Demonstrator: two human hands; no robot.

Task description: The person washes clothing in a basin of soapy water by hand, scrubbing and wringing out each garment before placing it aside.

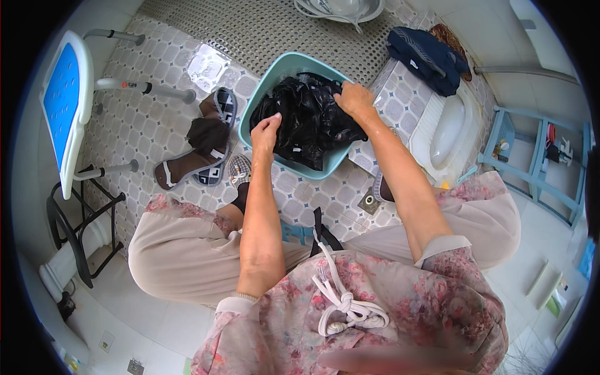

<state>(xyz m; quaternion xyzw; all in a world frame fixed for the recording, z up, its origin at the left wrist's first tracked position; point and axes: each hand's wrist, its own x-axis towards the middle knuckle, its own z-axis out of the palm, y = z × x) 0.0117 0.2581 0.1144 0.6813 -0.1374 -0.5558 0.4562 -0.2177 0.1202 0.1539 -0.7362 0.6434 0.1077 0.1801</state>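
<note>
A teal plastic basin (pixel 253 103) stands on the tiled floor in front of me, with a heap of wet black cloth (pixel 304 117) inside it. Some water and suds show along the basin's far left inner side. My left hand (pixel 265 133) pinches the cloth at the near left part of the basin, thumb raised. At the right side, close to the rim, my right hand (pixel 355 101) is closed on another part of the same cloth. A corner of the cloth hangs at the right rim below my right wrist. The fingertips of both hands are partly hidden.
Slippers (pixel 176 171) with a dark cloth (pixel 208 135) on them lie to the left, near a blue-seated shower chair (pixel 61 105). A perforated mat (pixel 220 28) and metal bowls (pixel 344 9) are beyond. Rightward are folded dark clothes (pixel 424 58), a squat toilet (pixel 447 129) and a blue rack (pixel 529 176).
</note>
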